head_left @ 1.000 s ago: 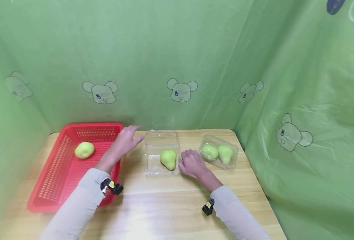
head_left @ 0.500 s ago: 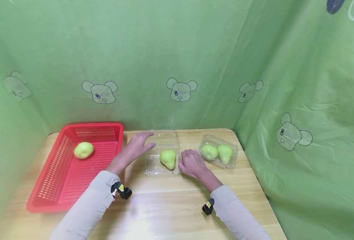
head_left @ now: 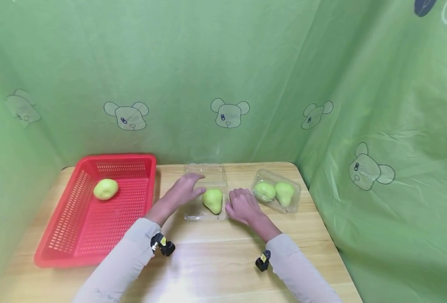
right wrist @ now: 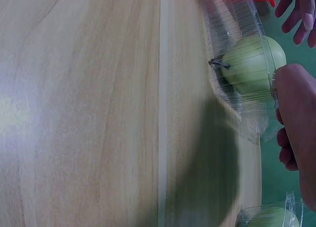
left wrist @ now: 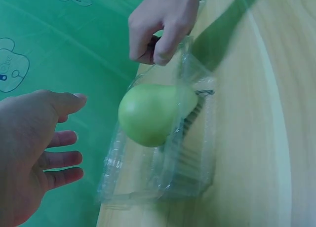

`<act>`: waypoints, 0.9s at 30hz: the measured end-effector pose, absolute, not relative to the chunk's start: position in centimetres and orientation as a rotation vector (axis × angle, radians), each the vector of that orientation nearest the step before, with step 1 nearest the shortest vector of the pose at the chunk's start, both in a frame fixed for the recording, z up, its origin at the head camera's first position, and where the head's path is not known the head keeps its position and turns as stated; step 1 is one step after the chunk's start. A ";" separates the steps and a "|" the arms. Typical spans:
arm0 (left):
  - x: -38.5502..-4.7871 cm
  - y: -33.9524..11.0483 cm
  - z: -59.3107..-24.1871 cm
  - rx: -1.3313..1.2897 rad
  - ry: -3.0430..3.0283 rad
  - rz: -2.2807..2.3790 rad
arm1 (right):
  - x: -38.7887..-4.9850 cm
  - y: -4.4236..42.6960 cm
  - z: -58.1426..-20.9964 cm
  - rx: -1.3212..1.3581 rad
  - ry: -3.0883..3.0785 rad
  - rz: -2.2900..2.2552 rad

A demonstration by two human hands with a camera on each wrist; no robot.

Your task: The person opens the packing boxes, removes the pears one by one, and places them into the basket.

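An open clear plastic clamshell box [head_left: 193, 210] lies on the table, its lid [head_left: 214, 171] folded back away from the person. One green pear [head_left: 213, 201] sits in its base, stem toward the person. My right hand [head_left: 243, 206] pinches the box's right edge between thumb and curled fingers, beside the pear. Over the box's left part hovers my left hand [head_left: 182, 191], its fingers spread and loosely bent, holding nothing. In the left wrist view, that hand [left wrist: 34, 148] is apart from the pear [left wrist: 150, 113].
At left stands a red plastic basket [head_left: 102, 233] with one pear [head_left: 106, 189] inside. A second clear box [head_left: 259, 174] with two pears [head_left: 284, 194] lies right of my right hand. Green curtain [head_left: 178, 84] hangs behind and beside the wooden table [head_left: 208, 261].
My left hand has moved right from the basket's edge to over the open box, and slightly toward the person. My right hand stays at the box's right edge.
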State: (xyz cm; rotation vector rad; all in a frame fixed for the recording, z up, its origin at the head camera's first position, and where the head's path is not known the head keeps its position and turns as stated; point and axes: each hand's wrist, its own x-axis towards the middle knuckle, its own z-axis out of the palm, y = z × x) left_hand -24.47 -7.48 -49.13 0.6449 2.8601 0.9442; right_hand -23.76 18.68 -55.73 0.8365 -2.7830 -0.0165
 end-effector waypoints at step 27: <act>-23.6 -4.4 -52.1 0.596 2.771 0.986 | -23.7 18.8 -55.6 0.842 -2.791 -0.013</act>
